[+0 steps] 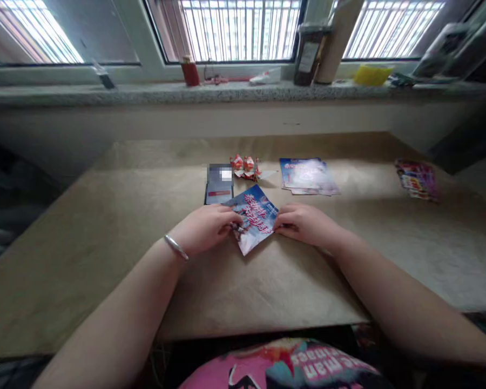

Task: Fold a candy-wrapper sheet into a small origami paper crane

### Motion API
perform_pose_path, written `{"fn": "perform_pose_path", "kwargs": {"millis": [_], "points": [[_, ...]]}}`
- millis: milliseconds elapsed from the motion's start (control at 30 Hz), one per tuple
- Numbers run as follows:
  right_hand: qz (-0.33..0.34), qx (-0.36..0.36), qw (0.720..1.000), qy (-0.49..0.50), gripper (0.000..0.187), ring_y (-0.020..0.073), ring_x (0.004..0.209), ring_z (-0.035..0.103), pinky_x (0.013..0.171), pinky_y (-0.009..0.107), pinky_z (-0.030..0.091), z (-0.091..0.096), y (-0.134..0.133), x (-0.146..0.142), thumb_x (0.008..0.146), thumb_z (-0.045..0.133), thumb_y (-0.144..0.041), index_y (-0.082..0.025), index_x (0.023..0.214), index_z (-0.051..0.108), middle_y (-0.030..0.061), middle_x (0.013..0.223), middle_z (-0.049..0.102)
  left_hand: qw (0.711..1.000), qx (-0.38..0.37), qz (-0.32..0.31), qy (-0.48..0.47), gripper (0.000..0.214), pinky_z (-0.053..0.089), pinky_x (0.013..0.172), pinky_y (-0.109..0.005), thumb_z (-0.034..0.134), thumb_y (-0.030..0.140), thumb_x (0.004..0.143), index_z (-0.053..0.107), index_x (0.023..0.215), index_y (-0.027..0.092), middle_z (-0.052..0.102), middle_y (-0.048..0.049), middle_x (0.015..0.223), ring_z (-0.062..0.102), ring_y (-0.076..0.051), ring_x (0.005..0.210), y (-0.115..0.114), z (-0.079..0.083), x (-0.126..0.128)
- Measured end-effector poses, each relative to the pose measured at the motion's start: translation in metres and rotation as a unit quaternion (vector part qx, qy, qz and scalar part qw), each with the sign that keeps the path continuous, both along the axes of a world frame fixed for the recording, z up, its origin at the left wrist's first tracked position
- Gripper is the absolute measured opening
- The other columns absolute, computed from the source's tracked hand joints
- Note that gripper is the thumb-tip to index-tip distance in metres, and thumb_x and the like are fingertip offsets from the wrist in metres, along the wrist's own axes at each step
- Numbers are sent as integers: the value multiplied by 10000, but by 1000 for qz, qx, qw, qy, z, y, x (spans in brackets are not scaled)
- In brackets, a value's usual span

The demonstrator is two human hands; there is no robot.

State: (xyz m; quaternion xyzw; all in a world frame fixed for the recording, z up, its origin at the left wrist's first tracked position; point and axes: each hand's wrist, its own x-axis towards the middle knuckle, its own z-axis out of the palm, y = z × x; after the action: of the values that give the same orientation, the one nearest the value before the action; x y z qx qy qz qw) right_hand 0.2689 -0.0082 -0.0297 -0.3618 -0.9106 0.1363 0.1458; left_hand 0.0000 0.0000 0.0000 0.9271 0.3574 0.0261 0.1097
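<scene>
Head view: printed sheet [256,215] between both hands [206,227], each pinched closed on one side.

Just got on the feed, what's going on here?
A person has a printed sheet turned cornerwise at the table, the left hand and right hand gripping opposite corners. Beyond the sheet lie a phone and, beside it, some red-and-white folded papers. Similar sheets lie stacked to the right, with a colourful pile farther right.

Daylight fills barred windows [241,29] above a speckled sill [146,96] and pale wall [166,121].
</scene>
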Motion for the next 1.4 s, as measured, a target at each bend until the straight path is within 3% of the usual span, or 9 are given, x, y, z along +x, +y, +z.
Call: {"fn": "perform_pose_path", "kwargs": {"millis": [133, 267, 400, 633, 900, 1067, 1267, 1400], "points": [[-8, 22, 999, -22, 135, 151, 806, 583, 699, 254, 409, 0, -1, -1, 849, 561, -250, -225, 868, 693, 31, 867, 668, 1000, -10, -19, -12, 339, 457, 889, -313, 459, 89, 805, 632, 1074, 201, 648, -46, 1054, 565, -182, 993, -4, -1, 3], [-19, 40, 998, -46, 170, 160, 810, 584, 699, 263, 407, 1, -7, -3, 878, 531, -274, -226, 866, 694, 33, 849, 664, 999, 3, -31, -12, 276, 435, 915, -349, 473, 299, 885, 639, 1086, 209, 633, -61, 1059, 545, -205, 998, -8, -3, 8], [-43, 48, 997, -38, 194, 166, 823, 585, 714, 271, 415, 0, -17, -5, 891, 517, -275, -223, 865, 702, 47, 861, 670, 1000, 21, -18, 6, 411, 406, 933, -386, 526, 512, 836, 634, 1121, 236, 596, -74, 1092, 512, -239, 1033, -15, -4, 14], [-72, 21, 997, 18, 137, 163, 826, 595, 746, 269, 446, -3, -16, -3, 854, 559, -221, -204, 848, 695, 41, 858, 674, 999, 38, -29, 24, 587, 382, 938, -405, 548, 624, 767, 572, 1217, 247, 572, -87, 1110, 502, -260, 1034, -20, -3, 18], [-52, 11, 998, 24, 151, 168, 830, 592, 776, 286, 451, -4, -13, 2, 860, 548, -215, -202, 836, 696, 49, 844, 673, 998, 9, -67, 14, 375, 425, 857, -369, 502, 495, 851, 643, 1084, 237, 605, -64, 997, 538, -223, 934, -22, 1, 22], [-70, 0, 997, 41, 143, 163, 809, 594, 759, 280, 450, -1, -12, 1, 844, 547, -182, -195, 815, 686, 44, 825, 670, 997, 11, -70, 9, 463, 435, 847, -366, 574, 550, 784, 614, 1113, 227, 607, -66, 1019, 538, -231, 940, -24, 2, 24], [-57, -10, 997, 41, 107, 165, 812, 591, 762, 284, 451, -4, -10, 3, 811, 575, -169, -192, 790, 677, 44, 821, 670, 997, 37, -61, 21, 252, 440, 781, -321, 491, 410, 865, 628, 912, 203, 612, -42, 907, 556, -190, 847, -27, 1, 28], [-35, -3, 999, 34, 105, 163, 807, 589, 767, 287, 451, -4, -8, 6, 800, 578, -150, -190, 780, 673, 46, 831, 672, 997, 43, -48, 29, 250, 429, 713, -290, 437, 349, 895, 614, 819, 190, 618, -31, 843, 567, -169, 786, -27, 1, 28]]}}
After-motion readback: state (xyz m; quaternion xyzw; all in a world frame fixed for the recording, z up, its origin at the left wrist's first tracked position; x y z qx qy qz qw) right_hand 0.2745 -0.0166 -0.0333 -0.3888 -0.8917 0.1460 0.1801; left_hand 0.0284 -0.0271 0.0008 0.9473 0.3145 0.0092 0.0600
